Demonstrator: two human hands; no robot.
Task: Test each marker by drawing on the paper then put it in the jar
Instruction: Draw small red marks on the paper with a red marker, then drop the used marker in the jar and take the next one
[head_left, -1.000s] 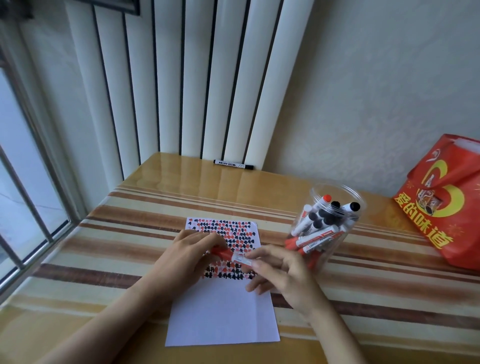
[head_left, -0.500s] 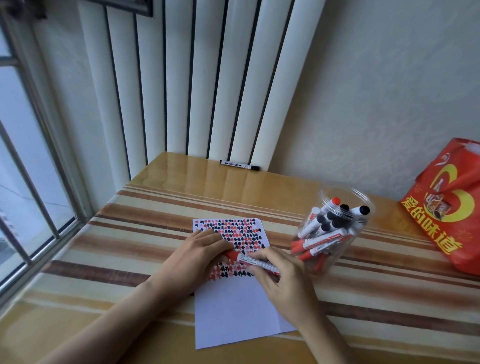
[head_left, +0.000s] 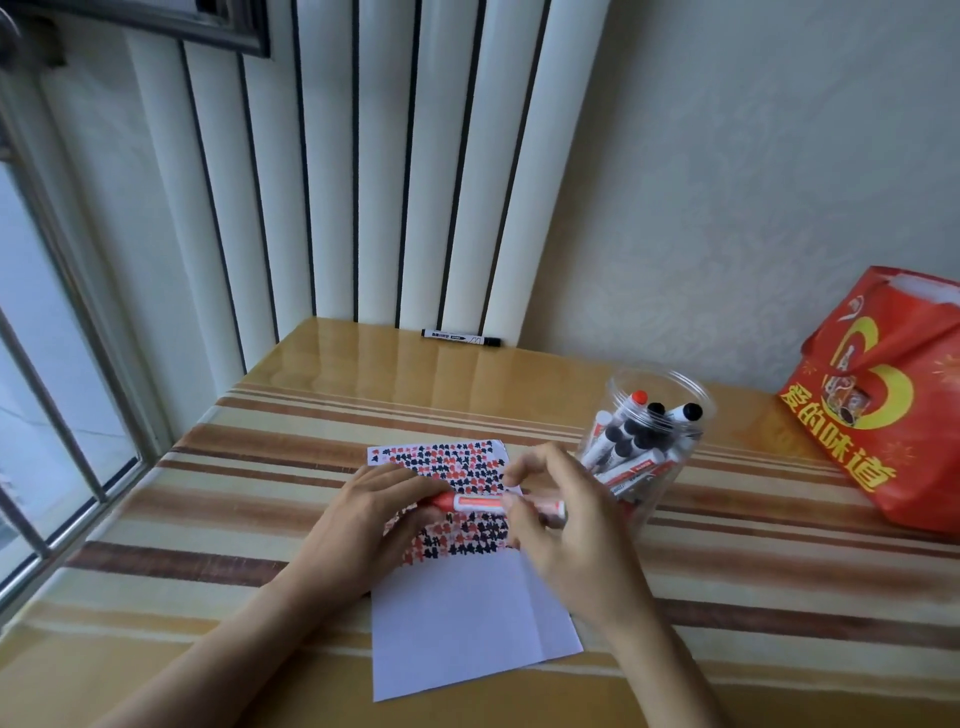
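A white paper (head_left: 467, 618) lies on the striped table, its upper half covered with red and black marks. Over it I hold a red marker (head_left: 480, 503) level, with both hands on it. My left hand (head_left: 363, 525) grips its red cap end. My right hand (head_left: 566, 525) pinches the white barrel at the other end. To the right stands a clear plastic jar (head_left: 670, 395) holding several red and black markers, touching my right hand's far side.
A single black marker (head_left: 460, 338) lies at the table's far edge against the white radiator panels. A red printed bag (head_left: 883, 410) stands at the right edge. A window with bars runs along the left side.
The view has shifted slightly. Both hands stay on the red marker above the paper; my right hand has lifted its fingers higher on the barrel.
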